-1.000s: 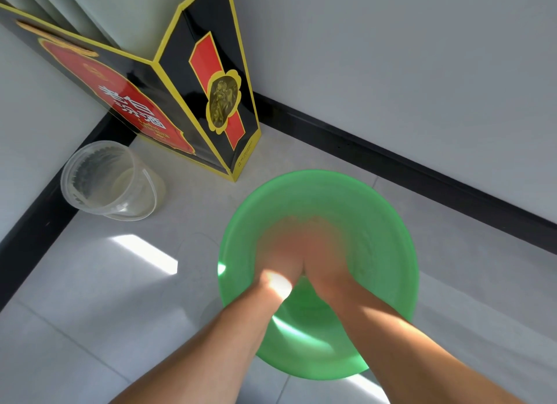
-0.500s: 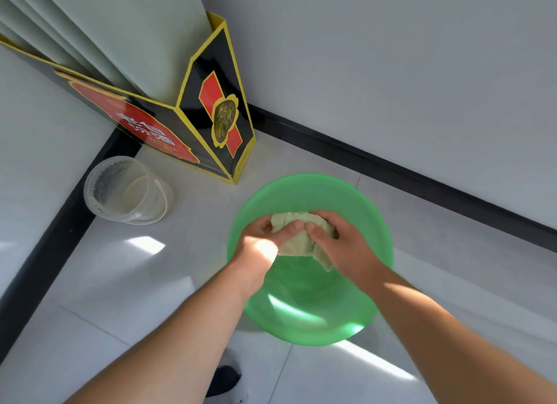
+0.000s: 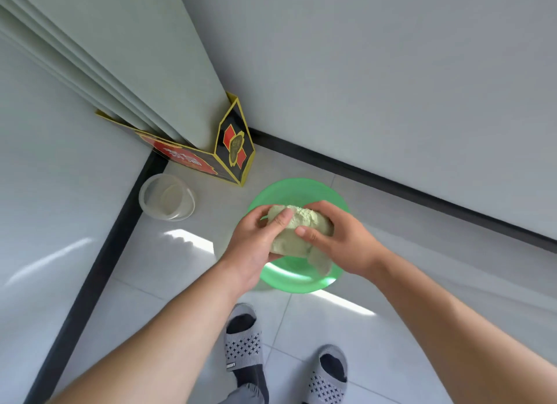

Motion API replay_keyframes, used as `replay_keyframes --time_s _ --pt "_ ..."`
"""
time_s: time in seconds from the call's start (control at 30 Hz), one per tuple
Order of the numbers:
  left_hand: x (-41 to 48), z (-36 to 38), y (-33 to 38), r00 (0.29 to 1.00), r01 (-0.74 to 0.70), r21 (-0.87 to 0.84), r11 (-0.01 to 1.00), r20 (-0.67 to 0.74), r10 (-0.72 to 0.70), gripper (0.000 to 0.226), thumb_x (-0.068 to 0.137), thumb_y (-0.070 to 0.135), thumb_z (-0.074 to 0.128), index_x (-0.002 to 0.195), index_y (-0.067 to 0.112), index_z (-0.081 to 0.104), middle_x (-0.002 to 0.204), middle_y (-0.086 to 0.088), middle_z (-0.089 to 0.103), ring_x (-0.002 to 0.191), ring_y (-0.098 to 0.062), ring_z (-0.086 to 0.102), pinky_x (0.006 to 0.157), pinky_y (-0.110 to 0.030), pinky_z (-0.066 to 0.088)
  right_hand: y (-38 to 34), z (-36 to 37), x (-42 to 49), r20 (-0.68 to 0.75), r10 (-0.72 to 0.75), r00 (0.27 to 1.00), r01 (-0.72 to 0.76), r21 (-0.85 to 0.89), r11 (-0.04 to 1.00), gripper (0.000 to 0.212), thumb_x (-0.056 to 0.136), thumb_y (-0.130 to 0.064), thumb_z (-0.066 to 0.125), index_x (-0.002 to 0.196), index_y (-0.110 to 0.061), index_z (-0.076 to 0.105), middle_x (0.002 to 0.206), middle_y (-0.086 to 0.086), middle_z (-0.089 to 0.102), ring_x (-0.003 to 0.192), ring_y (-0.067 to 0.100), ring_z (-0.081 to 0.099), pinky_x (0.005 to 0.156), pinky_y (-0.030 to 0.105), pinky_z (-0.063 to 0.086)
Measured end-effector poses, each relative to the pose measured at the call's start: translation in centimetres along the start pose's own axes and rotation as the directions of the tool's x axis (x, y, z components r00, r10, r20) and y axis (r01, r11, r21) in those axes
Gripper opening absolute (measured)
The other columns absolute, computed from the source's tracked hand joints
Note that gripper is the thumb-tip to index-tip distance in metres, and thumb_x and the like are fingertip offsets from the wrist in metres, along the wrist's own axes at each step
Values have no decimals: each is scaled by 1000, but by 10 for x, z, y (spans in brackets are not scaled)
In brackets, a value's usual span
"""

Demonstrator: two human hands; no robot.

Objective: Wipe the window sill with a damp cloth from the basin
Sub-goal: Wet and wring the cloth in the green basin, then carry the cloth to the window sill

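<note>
A pale green cloth (image 3: 297, 229) is bunched up between both hands, held in the air above a green plastic basin (image 3: 294, 189) that stands on the tiled floor. My left hand (image 3: 256, 241) grips the cloth's left side, thumb on top. My right hand (image 3: 340, 241) grips its right side, and a corner of the cloth hangs down below it. The window sill is not in view.
A clear plastic tub (image 3: 167, 197) stands on the floor left of the basin. A black, red and yellow box (image 3: 232, 150) leans in the corner under folded curtains (image 3: 126, 57). Black skirting runs along both walls. My feet in grey slippers (image 3: 244, 340) stand near the basin.
Both hands have lifted the cloth out of the basin and higher above it, and the view has risen and pulled back, so my feet now show.
</note>
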State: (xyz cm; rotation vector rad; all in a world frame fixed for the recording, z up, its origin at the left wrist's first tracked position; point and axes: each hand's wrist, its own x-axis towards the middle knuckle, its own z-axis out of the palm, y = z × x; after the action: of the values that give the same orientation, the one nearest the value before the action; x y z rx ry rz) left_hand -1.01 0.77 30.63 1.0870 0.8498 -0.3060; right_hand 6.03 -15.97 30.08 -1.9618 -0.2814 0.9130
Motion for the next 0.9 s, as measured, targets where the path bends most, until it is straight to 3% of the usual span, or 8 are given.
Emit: replay_keyframes --time_s 0.07,0.17,0.33,0.5,0.63,0.7,0.8,0.9 --pt "-26 9 24 998 -53 31 998 -17 54 46 73 39 78 108 12 68 102 -9 74 90 -23 72 72 -39 60 -29 -10 -17 -2 19 1000 -19 -4 1000 29 86 -47 71 108 -32 61 91 -9 68 82 7 64 74 25 53" --pt "-62 21 62 990 -137 101 985 -25 141 41 77 36 78 107 12 67 100 -9 75 91 -24 72 75 -37 60 -74 -28 -45 -107 42 993 -34 76 997 28 82 -45 76 104 -31 65 89 -10 70 80 4 65 71 23 54" --pt "-112 57 121 958 -286 214 934 52 282 27 82 36 78 97 15 67 87 -7 75 77 -14 69 69 -25 55 -138 -66 -99 -278 120 953 -22 331 943 28 78 -40 82 101 -27 69 85 -8 73 76 7 70 64 20 53" --pt "-146 135 167 910 -414 303 859 118 397 22 85 35 76 96 19 67 84 0 74 75 -11 67 67 -21 53 -173 -137 -154 -193 155 969 -23 554 832 43 76 -32 80 114 -15 68 99 8 76 90 23 73 70 28 56" --pt "-169 218 188 865 -501 413 761 241 439 19 92 38 66 108 28 61 96 8 72 89 -7 67 79 -26 51 -178 -213 -195 -311 154 938 28 508 861 36 79 -21 81 113 -20 68 99 13 75 89 30 73 73 41 59" --pt "-181 268 190 830 -553 437 709 361 425 22 94 35 61 114 39 54 101 20 69 93 6 63 78 -12 47 -172 -259 -218 -403 152 902 79 502 861 34 80 -21 81 111 -24 69 98 13 75 87 31 73 72 42 60" --pt "-193 350 180 781 -604 459 651 504 369 33 95 30 58 120 46 43 110 22 63 95 14 58 72 1 38 -152 -339 -253 -485 150 862 105 459 882 35 77 -22 82 108 -30 69 93 10 76 80 27 74 60 34 56" --pt "-192 432 154 789 -563 480 673 556 263 37 95 33 55 127 38 37 114 17 60 94 5 58 81 -12 43 -111 -420 -274 -521 144 842 74 375 924 35 81 -15 80 111 -27 67 94 9 76 83 25 74 66 32 59"
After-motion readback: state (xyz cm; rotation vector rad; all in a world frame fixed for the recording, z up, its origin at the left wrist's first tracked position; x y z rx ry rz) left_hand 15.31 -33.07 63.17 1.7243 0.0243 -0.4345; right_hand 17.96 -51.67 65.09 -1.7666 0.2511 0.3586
